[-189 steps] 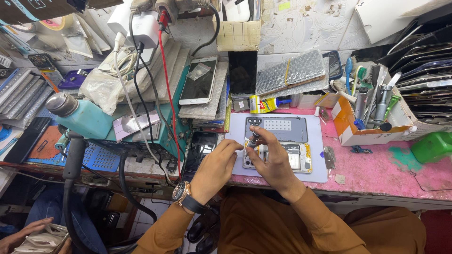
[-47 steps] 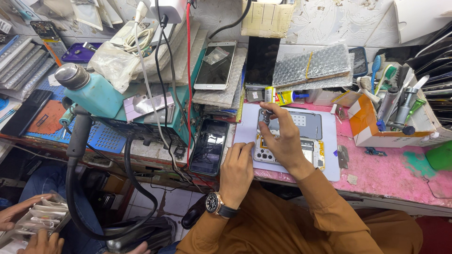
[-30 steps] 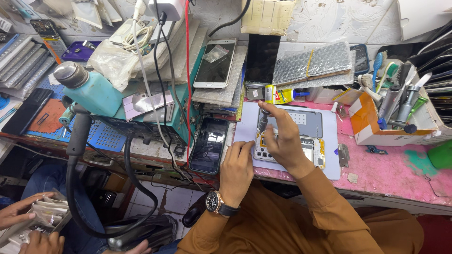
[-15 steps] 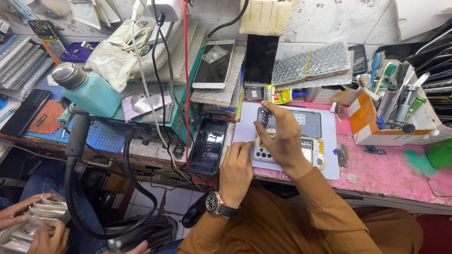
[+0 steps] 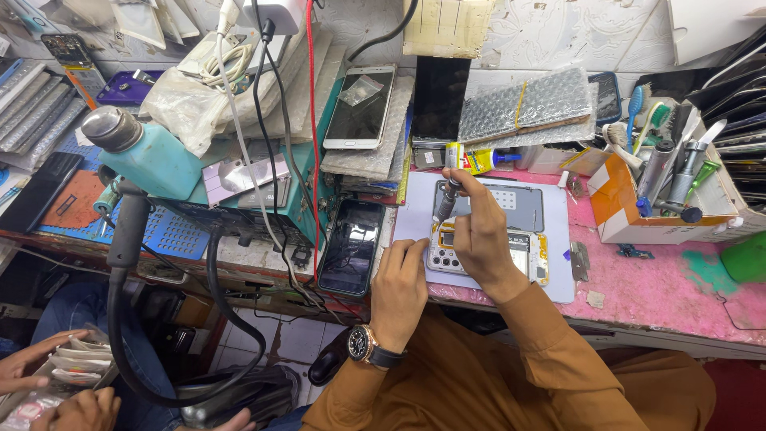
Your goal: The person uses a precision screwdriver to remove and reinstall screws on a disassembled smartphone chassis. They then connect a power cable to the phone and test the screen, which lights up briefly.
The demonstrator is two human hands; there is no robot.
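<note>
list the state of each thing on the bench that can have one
opened phone: back off, insides showing, flat on the mat
screwdriver: upright in the right hand, tip on the phone
left hand: steadying the phone's edge
black phone: screen dark
white phone: screen dark

- The left hand (image 5: 401, 279) lies palm down, fingers together and pointing away from the body, the thumb tucked along its inner side.
- Its wrist is straight and wears a watch (dark strap, round face); the forearm, in an orange-brown sleeve, runs back toward the lower left.
- The right hand (image 5: 479, 232) sits just beside it, a little farther forward, raised on its wrist.
- Its fingers (image 5: 465, 191) are curled inward and pinched together near the thumb, knuckles up.
- The right forearm slants down to the right, the elbow bent and sleeved to the wrist.
</note>
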